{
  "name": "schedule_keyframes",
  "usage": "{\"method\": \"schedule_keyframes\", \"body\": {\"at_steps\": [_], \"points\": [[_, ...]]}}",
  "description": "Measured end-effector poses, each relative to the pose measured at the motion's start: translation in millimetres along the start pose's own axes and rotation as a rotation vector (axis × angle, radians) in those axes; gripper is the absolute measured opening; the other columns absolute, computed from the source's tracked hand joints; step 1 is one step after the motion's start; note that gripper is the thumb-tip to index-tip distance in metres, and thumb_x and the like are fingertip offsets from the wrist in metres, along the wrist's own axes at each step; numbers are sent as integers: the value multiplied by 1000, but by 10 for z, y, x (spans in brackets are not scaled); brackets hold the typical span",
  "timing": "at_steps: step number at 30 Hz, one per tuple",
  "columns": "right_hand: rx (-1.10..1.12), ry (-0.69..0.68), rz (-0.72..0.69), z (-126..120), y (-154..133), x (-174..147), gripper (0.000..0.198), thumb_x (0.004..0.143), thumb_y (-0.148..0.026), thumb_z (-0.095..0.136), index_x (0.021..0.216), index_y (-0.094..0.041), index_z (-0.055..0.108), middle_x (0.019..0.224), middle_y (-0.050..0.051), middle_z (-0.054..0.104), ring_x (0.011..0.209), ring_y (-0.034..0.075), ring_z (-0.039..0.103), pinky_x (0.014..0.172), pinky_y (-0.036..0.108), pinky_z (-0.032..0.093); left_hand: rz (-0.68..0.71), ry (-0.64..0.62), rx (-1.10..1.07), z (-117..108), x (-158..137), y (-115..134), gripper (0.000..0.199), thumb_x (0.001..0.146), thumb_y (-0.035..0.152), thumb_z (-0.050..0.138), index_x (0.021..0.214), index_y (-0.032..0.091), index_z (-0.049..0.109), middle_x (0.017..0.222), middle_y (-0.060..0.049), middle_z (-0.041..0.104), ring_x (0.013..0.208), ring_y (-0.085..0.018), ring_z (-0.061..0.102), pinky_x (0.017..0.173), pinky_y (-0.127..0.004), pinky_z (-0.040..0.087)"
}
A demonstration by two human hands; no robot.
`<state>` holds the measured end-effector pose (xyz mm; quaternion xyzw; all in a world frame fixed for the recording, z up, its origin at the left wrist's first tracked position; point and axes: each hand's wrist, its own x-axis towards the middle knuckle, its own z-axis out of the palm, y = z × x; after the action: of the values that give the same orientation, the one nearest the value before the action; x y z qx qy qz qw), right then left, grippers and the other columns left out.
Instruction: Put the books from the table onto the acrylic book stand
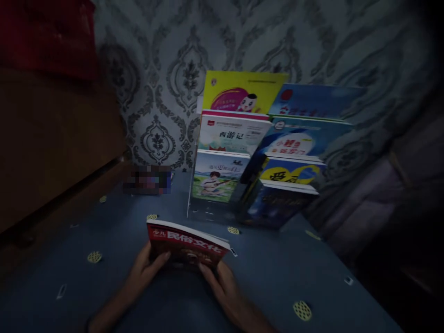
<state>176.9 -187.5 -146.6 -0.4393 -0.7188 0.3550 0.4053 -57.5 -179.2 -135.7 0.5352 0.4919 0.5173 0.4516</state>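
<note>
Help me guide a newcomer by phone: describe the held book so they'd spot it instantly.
Find the patterned wall, then the displayed books before it. Nearer the camera, the left hand and right hand hold a book. Unlike those neighbours, its cover is red with large white characters.

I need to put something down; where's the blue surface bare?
Bare patches on the blue surface: left of the left hand toward the brown panel; right of the right hand toward the right edge. Crowded: the middle, with the held red book; the back, with upright books and a blurred item.

V. dim, bluish; R edge near-blk; pixelated patch [147, 179] L of ctr.
</note>
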Motion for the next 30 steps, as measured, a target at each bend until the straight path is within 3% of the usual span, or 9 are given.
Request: {"method": "schedule_keyframes", "body": {"at_steps": [3,6,11,15,19,22,25,30], "points": [[33,-18,11,-79,-8,50,42,100,-45,48,132,-22,61,125,10,71,118,26,66,104,41,52,119,8,191,-68,1,8,44,84,54,64,111,19,68,112,-8,77,103,-29,73,90,-37,60],[37,6,10,-173,12,119,31,98,-42,52,115,-21,66,109,7,75,105,24,69,95,36,55,240,-21,395,-148,46,28,39,88,54,59,108,22,68,108,-6,78,98,-28,74,84,-36,61],[17,34,-78,-379,-13,259,24,99,-38,50,106,-21,65,101,6,74,92,21,69,86,32,54,408,-84,625,-149,259,183,39,94,58,49,100,25,67,82,-2,78,68,-23,74,60,-29,60],[-38,125,-141,-479,37,366,20,99,-35,50,99,-21,64,94,6,73,88,20,69,78,29,53,569,-16,708,-25,501,269,44,96,62,43,86,25,64,67,0,72,53,-19,68,52,-27,55],[-81,160,-161,-510,87,391,17,99,-31,49,97,-21,62,89,5,72,84,20,69,76,28,53,676,-16,765,56,641,284,44,99,59,40,87,24,63,63,1,69,49,-17,64,53,-26,53],[-98,172,-188,-509,97,374,16,99,-29,48,97,-21,62,90,5,73,83,19,69,75,28,53,671,-18,803,78,656,307,42,100,56,40,89,23,64,61,1,67,47,-17,63,49,-25,50],[-144,252,-228,-523,117,398,15,99,-28,50,92,-22,62,86,4,72,78,19,68,71,27,52,656,-32,816,105,669,368,39,100,53,41,92,23,65,67,-1,71,54,-18,66,52,-25,51],[-230,355,-345,-736,-2,610,18,99,-29,51,90,-21,65,82,3,70,76,19,67,70,26,51,807,46,844,217,853,620,33,101,45,44,95,21,66,78,-4,73,66,-18,68,62,-26,53]]}}
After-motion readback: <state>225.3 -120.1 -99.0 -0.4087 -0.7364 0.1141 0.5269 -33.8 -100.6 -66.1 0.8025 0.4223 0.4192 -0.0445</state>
